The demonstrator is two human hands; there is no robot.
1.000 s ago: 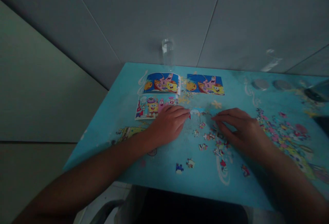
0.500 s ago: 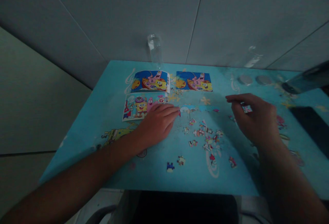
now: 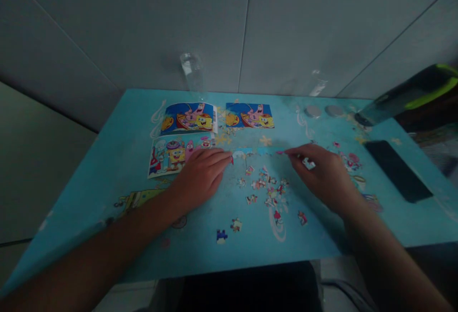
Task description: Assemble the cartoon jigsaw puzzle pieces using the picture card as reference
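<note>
My left hand (image 3: pixel 205 176) lies on the table with fingers stretched out and close together. Its fingertips touch the left end of a row of joined puzzle pieces (image 3: pixel 250 150), where a red bit shows. At the row's right end, my right hand (image 3: pixel 320 171) has its thumb and forefinger together beside a small pink patch. A pale puzzle piece (image 3: pixel 308 163) shows within the curled fingers of that hand. Loose puzzle pieces (image 3: pixel 271 190) lie in a pile below the row. A blue and white piece (image 3: pixel 221 236) and a yellowish piece (image 3: pixel 236 224) lie nearer the front edge.
Cartoon picture cards (image 3: pixel 249 115) and a folded picture leaflet (image 3: pixel 189 117) lie at the back. A clear container (image 3: pixel 193 76) stands by the wall. Two round lids (image 3: pixel 313 111), a dark bottle (image 3: pixel 400 95) and a black phone (image 3: pixel 397 171) are on the right.
My right hand has moved left and down to the right end of the row, carrying the pale piece. My left hand stays at the left end. The view has shifted right.
</note>
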